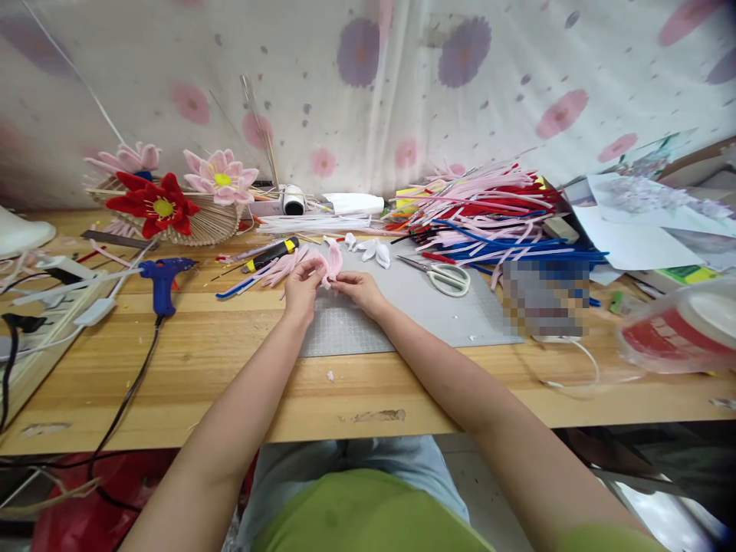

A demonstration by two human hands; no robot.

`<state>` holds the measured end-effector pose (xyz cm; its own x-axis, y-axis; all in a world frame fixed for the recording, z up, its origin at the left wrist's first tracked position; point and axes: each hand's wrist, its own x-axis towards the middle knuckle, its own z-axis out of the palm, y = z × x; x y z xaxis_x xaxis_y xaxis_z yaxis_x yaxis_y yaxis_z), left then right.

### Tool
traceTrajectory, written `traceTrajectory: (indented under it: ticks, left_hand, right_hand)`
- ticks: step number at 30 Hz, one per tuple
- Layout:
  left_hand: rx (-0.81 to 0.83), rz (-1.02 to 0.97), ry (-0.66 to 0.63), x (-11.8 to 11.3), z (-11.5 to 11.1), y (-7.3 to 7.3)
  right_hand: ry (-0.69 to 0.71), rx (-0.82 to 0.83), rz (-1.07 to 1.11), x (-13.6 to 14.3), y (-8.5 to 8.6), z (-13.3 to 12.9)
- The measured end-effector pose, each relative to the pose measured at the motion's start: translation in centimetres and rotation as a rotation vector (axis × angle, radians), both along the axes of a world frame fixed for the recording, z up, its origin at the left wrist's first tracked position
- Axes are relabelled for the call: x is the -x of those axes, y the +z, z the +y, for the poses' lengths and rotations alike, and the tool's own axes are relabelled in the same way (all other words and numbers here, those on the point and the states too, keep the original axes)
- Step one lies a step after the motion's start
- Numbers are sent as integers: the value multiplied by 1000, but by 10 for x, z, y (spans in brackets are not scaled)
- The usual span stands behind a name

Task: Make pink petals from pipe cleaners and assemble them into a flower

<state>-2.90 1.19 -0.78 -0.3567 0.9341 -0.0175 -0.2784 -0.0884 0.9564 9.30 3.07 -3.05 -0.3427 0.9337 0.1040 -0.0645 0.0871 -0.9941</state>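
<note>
At the far left of the gray cutting mat (pixel 414 326), both hands pinch a pink chenille petal piece (pixel 333 259).

From my remote seat I see the left hand (pixel 302 290) gripping its left side and the right hand (pixel 361 293) gripping its base, probably to steady it while leaving the curved upper lobe free; its long axis runs roughly away from the wearer, tip toward the flowered curtain (pixel 322 92). White petals (pixel 376 251) lie just beyond. Farther out, I make out scissors (pixel 449 280), handles nearer the wearer, and a blue glue gun (pixel 163 282), nozzle rightward, both seemingly placed for easy reach.
</note>
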Motion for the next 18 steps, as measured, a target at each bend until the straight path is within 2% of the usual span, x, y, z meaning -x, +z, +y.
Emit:
traceTrajectory:
  ticks: [4,7,13,16,18]
  left_hand:
    - [-20,127,56,4,-3,-3]
    - [-33,158,53,5,-4,-5]
    - [8,56,59,-1,-4,-3]
    - [116,-46,-49,-1,-5,0]
    - [147,-40,-134,1,-5,1]
  right_hand:
    - [92,-34,-39,0,-2,-1]
    - [136,-50,-20,0,-3,0]
    - [63,-117,-149,3,-6,2]
    - [67,-173,-183,2,-4,2]
    - [67,-194,-200,0,-4,2]
